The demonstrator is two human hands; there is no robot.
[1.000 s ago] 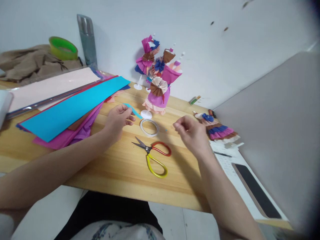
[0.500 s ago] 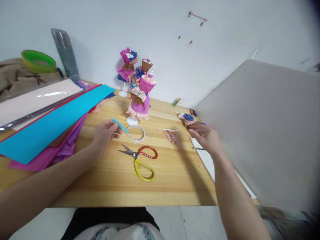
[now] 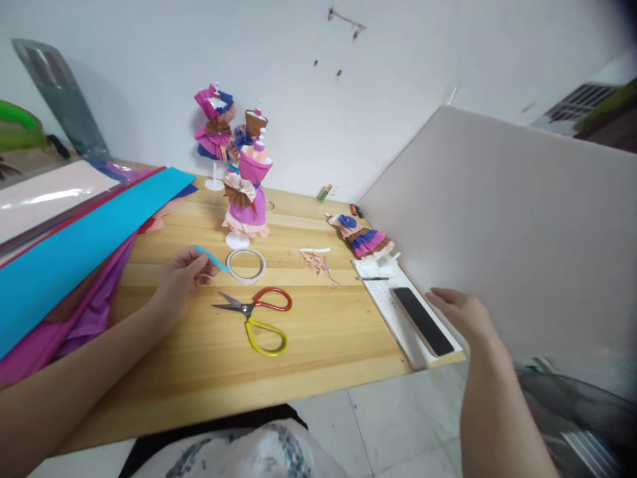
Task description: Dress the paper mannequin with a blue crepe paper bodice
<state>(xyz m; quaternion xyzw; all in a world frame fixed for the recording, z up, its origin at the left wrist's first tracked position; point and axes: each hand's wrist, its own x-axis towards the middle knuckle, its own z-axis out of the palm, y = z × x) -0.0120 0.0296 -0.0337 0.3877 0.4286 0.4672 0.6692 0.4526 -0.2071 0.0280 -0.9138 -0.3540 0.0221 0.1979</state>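
Observation:
My left hand [image 3: 182, 279] is closed in a pinch on a narrow blue paper strip [image 3: 213, 258]. The strip's free end reaches the rim of a white tape roll [image 3: 263, 267] lying flat. Just in front of the roll lies a pair of scissors [image 3: 245, 309], blades apart, with one red and one yellow handle. My right hand [image 3: 462, 315] is in the air at the right, its fingers stretched out and holding nothing. Nearest to it is a black phone-like slab [image 3: 423, 320] on a white printed sheet or board [image 3: 383, 299], where a pen [image 3: 374, 279] also lies.
Miniature dress forms in paper dresses [image 3: 249, 199] stand at the back. Another small layered dress [image 3: 365, 242] lies at the right, near paper scraps [image 3: 318, 263]. Blue paper [image 3: 99, 232] and other coloured sheets cover the left side. A grey partition [image 3: 478, 232] borders the right.
My right hand has moved from over the lying dress towards me and right, uncovering the dress and the black slab. The view has turned right. My left hand keeps the blue strip.

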